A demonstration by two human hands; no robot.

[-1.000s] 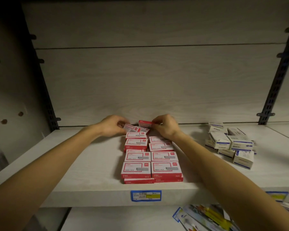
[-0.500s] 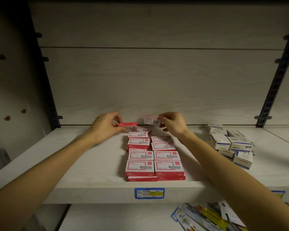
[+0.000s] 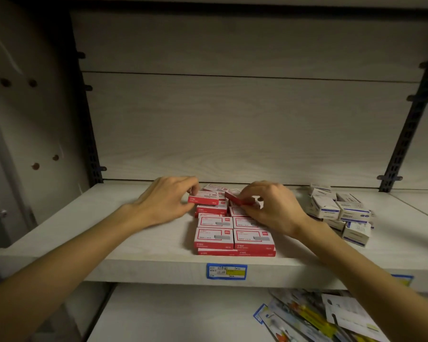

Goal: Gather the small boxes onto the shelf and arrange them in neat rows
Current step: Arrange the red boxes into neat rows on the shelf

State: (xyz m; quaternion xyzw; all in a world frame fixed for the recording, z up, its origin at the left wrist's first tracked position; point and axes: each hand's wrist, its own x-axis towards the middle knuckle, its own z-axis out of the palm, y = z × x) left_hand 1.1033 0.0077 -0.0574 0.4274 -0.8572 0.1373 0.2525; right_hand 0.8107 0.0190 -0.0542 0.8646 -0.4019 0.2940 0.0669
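Observation:
Several small red-and-white boxes (image 3: 214, 236) lie in two stacked columns at the middle of the pale wooden shelf (image 3: 139, 238). My left hand (image 3: 167, 199) grips one red box (image 3: 203, 198) at the back of the left column, held level just above the stack. My right hand (image 3: 272, 208) pinches another red box (image 3: 237, 197), tilted on edge, over the back of the right column. One more red box (image 3: 214, 187) lies loose behind them against the back panel.
A loose heap of white-and-blue boxes (image 3: 341, 211) sits on the shelf to the right. A blue and yellow price label (image 3: 226, 271) is on the shelf's front edge. Packaged items (image 3: 314, 317) lie on the lower shelf. Dark slotted uprights (image 3: 405, 134) flank the back panel.
Both hands have come down and forward from raised positions, lowering their boxes onto the back ends of the two columns. The right-hand box has turned onto its edge.

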